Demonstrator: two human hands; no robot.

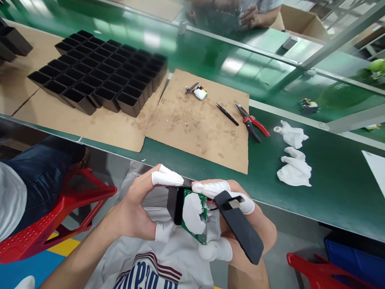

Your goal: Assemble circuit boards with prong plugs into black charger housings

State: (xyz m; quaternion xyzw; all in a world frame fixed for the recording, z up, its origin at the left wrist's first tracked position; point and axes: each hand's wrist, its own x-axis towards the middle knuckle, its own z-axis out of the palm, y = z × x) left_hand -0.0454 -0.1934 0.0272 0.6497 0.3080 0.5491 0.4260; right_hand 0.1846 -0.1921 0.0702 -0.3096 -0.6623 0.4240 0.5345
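Both my hands wear white finger cots and meet low in the view, in front of the green bench. My left hand grips a black plastic housing with a green circuit board in it, thumb pressed on the board. My right hand holds the same assembly from the right and also a flat black cover that slants down to the right.
On brown cardboard lie a small white part, black tweezers and red-handled cutters. Several black housings stand in rows at left. White gloves lie at right. Another person's hands work across the bench. A red stool stands at left.
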